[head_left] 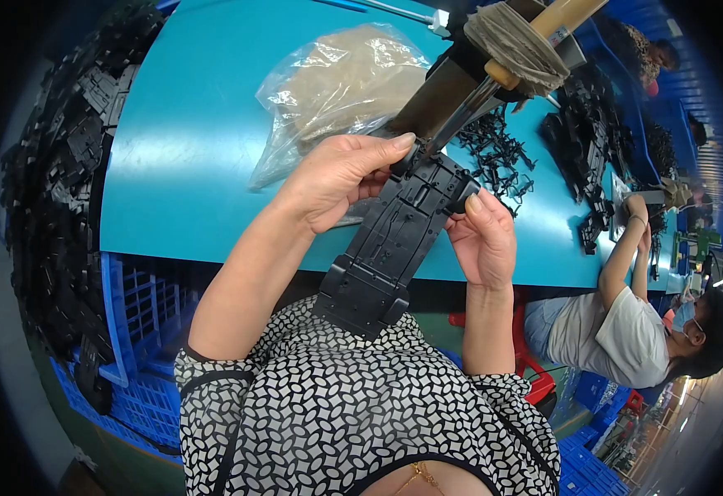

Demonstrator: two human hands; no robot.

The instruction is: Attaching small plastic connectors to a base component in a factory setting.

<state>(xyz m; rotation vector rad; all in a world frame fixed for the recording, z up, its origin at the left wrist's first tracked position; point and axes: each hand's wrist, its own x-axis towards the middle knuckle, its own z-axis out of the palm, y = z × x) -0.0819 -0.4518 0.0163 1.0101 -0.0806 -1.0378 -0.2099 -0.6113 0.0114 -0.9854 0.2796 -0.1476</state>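
A long black plastic chassis part [399,223] is held between my two hands at the table's near edge. My left hand [341,175] pinches its far left corner, thumb on top. On the far right corner, my right hand [482,231] closes with the thumb against a rounded black lug. The part tilts, its near end hanging over my lap. Its far end meets the metal shaft of a tool [461,116] that slants down from a yellow-handled, cloth-wrapped upper part [517,50]. Exactly how the tip touches the part is hidden.
A clear plastic bag with brown contents [341,83] lies on the blue-green table [179,157]. Small black parts [498,157] are scattered right of the tool. Blue crates [142,322] heaped with black parts [59,207] stand left. A masked co-worker [626,331] sits right.
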